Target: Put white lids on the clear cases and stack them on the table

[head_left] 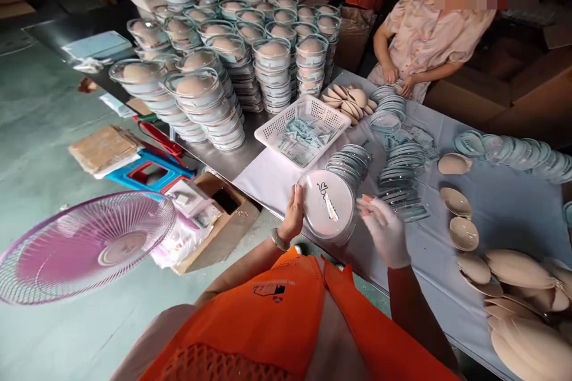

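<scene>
My left hand (291,214), with a bracelet on its wrist, grips the left edge of a round clear plastic case (319,223). Dark script lettering and a bright glare streak show on the case's pale face, which is tilted up towards me. My right hand (388,237) wears a whitish glove with bare fingertips. It hovers just right of the case, fingers loosely bent and apart from one another, with nothing visible in them. Behind the case lies a leaning row of round cases (351,162). Another such row (402,169) is beyond my right hand.
A white basket (268,131) holds printed packets. Tall stacks of filled cases (210,110) stand behind it. Beige cups lie in a pile (351,101) and at right (521,268). A co-worker (440,41) stands across the table. A pink fan (89,244) is at left.
</scene>
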`<action>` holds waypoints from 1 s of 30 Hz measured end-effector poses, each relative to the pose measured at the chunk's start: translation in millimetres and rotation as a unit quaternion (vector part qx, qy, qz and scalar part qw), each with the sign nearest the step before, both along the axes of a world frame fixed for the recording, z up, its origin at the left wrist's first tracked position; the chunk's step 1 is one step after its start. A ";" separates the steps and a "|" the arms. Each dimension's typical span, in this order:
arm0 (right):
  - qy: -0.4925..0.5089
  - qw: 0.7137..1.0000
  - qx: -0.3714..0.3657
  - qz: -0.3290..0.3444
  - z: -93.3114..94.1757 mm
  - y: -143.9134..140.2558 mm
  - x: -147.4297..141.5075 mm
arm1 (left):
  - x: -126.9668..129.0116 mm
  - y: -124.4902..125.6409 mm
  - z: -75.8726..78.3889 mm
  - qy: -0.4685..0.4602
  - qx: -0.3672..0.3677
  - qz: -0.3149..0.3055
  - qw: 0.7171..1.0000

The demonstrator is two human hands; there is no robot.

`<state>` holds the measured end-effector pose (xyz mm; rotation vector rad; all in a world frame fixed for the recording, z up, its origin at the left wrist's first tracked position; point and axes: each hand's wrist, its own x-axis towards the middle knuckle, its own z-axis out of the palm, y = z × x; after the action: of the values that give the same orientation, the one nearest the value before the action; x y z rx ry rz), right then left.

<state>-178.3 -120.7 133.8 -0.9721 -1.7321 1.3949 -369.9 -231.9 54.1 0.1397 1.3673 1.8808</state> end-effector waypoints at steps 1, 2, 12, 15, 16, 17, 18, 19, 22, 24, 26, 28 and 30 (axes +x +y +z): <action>-0.020 1.000 -0.011 0.004 0.4 -5.2 2.4 | 1.5 -1.1 5.5 0.030 -0.018 0.019 0.999; -0.039 0.999 -0.023 0.020 0.6 -8.7 3.2 | 4.2 -2.8 10.3 0.061 -0.025 0.033 0.997; -0.013 0.986 -0.088 0.138 -22.2 -31.4 -17.2 | 31.0 -21.3 22.2 0.150 0.066 -0.033 0.986; 0.035 0.958 -0.214 0.188 -26.9 -34.1 -13.9 | 29.5 -28.6 25.4 0.211 0.087 -0.037 0.973; 0.031 0.952 -0.230 0.201 -27.5 -33.9 -10.9 | 30.5 -31.3 24.9 0.218 0.082 -0.030 0.972; 0.025 0.947 -0.242 0.211 -27.8 -33.7 -7.1 | 32.6 -33.9 23.3 0.217 0.071 -0.020 0.973; 0.025 0.946 -0.250 0.207 -28.1 -33.7 -2.9 | 35.8 -36.0 20.6 0.213 0.056 -0.007 0.975; 0.025 0.949 -0.253 0.187 -28.7 -34.0 1.8 | 39.8 -37.6 17.1 0.207 0.041 0.008 0.977; -0.006 0.981 -0.188 0.044 -32.9 -35.1 20.0 | 54.6 -38.1 4.7 0.205 0.025 0.025 0.978; -0.056 0.995 -0.077 -0.036 -37.2 -32.2 39.2 | 64.7 -34.8 -2.7 0.212 0.044 -0.020 0.976; -0.109 0.993 0.012 -0.042 -41.4 -23.0 66.5 | 73.9 -28.9 -10.0 0.205 0.052 -0.113 0.971; -0.169 0.984 0.059 -0.018 -45.2 -6.0 100.1 | 81.6 -21.1 -18.1 0.191 0.026 -0.201 0.960; -0.254 0.962 0.096 -0.007 -49.8 17.9 134.8 | 86.8 -12.9 -26.6 0.189 -0.011 -0.233 0.954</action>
<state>-43.5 -102.9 84.0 -1.3066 -2.1775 0.9931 -283.0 -244.8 27.5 0.7764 1.4455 1.4831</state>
